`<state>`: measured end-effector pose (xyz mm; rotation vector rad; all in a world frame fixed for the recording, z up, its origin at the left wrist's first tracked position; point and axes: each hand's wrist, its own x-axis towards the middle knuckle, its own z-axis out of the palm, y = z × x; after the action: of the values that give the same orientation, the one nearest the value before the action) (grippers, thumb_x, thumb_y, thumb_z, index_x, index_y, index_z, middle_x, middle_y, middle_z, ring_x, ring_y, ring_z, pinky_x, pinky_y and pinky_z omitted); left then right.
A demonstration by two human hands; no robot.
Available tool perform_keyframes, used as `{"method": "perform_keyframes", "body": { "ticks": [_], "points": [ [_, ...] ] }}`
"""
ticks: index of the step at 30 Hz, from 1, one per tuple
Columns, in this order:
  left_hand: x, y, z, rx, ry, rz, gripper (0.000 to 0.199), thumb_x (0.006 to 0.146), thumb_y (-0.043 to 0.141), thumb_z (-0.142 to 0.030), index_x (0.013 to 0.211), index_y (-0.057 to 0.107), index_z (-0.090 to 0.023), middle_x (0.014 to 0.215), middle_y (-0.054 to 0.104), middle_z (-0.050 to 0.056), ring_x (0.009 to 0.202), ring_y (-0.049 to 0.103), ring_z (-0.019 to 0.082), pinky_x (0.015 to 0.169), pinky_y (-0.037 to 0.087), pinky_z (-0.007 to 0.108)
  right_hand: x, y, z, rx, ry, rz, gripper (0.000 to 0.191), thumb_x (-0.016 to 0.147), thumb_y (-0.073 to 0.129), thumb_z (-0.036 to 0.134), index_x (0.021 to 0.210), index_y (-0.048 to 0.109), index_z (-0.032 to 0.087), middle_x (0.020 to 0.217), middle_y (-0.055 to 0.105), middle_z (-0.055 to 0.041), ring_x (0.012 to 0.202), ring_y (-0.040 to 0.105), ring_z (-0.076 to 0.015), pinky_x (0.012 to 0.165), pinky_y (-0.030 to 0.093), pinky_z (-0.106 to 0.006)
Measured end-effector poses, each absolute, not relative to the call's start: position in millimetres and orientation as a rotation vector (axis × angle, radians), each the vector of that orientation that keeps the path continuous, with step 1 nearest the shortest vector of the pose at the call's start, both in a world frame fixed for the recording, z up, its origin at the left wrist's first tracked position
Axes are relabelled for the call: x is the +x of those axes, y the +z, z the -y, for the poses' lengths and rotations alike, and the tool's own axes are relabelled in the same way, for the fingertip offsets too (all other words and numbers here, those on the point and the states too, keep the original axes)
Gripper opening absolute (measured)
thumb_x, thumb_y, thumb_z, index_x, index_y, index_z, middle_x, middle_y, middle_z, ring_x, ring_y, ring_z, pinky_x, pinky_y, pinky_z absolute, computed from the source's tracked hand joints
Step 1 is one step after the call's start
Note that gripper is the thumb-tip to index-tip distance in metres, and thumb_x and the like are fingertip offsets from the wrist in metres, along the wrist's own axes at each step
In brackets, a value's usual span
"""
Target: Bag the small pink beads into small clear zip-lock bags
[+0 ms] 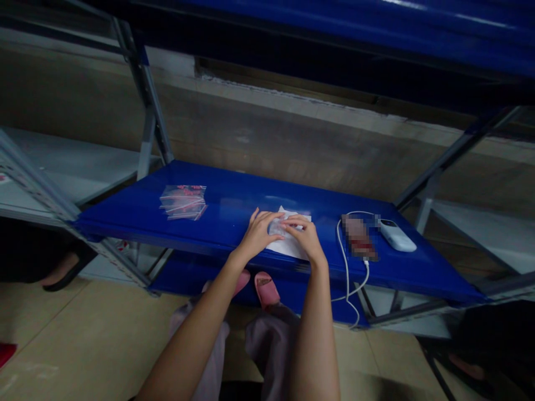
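On the blue shelf, a white paper sheet (296,248) lies under both my hands, close to the front edge. Above it is a small clear plastic bag (276,226), partly covered by fingers. My left hand (259,229) curves its thumb and fingers about the bag's left side. With bent fingers, my right hand (307,236) grips the bag from the right; what its fingertips cover is hidden. To the left lies a fanned stack of clear zip bags (184,202) with red print.
Right of my hands are a blurred phone-like object (358,238), a white cable (345,250) hanging over the front edge, and a white rounded device (396,235). Metal uprights (152,131) frame the blue shelf (238,192). Other people's feet show at both sides.
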<state>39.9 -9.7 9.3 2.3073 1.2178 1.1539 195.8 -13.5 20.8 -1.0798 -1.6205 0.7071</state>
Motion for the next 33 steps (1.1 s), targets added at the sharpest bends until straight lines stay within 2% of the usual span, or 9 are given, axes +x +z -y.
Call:
{"method": "perform_keyframes", "body": {
  "ticks": [6,9,13,25,33],
  "points": [
    [38.1,8.8,8.8,2.304,1.174,-1.221,0.057,0.062,0.076,-0.023,0.115,0.053,-0.023,0.114,0.060,0.004,0.109,0.051,0.020,0.106,0.021,0.044,205.0,14.2,8.8,-1.391,0.308,1.487,0.023,0.078,0.053,0.036,0.083,0.069,0.019,0.081,0.066,-0.0052,0.073,0.053,-0.0170,0.070,0.037,-0.030],
    [37.9,8.1,8.3,2.298,1.182,-1.209,0.058,0.062,0.076,-0.023,0.115,0.053,-0.022,0.115,0.059,0.005,0.109,0.050,0.021,0.103,0.027,0.042,208.7,10.4,11.1,-1.725,0.080,1.501,0.024,0.079,0.052,0.033,0.095,0.066,0.021,0.091,0.066,-0.0060,0.082,0.052,-0.0203,0.073,0.033,-0.032],
    [39.4,8.2,8.1,2.272,1.197,-1.188,0.058,0.061,0.076,-0.021,0.115,0.053,-0.023,0.115,0.059,0.006,0.109,0.049,0.023,0.096,0.035,0.041,205.7,7.8,13.8,-1.980,-0.010,1.646,0.021,0.081,0.053,0.033,0.093,0.066,0.023,0.102,0.063,-0.0078,0.094,0.049,-0.0248,0.075,0.029,-0.035],
    [40.2,9.1,7.6,2.295,1.213,-1.102,0.057,0.060,0.077,-0.019,0.113,0.054,-0.019,0.113,0.060,0.007,0.105,0.051,0.022,0.093,0.038,0.038,203.1,3.2,10.1,-1.919,-0.093,1.734,0.020,0.083,0.050,0.030,0.089,0.068,0.023,0.102,0.062,-0.0072,0.096,0.045,-0.0238,0.077,0.024,-0.035],
    [40.1,10.6,8.2,2.295,1.195,-1.113,0.054,0.063,0.075,-0.021,0.113,0.054,-0.021,0.113,0.060,0.006,0.107,0.050,0.022,0.094,0.037,0.039,206.4,4.7,11.5,-1.749,-0.008,1.640,0.021,0.080,0.052,0.035,0.082,0.068,0.021,0.096,0.064,-0.0069,0.089,0.048,-0.0229,0.078,0.028,-0.036]
  ]
}}
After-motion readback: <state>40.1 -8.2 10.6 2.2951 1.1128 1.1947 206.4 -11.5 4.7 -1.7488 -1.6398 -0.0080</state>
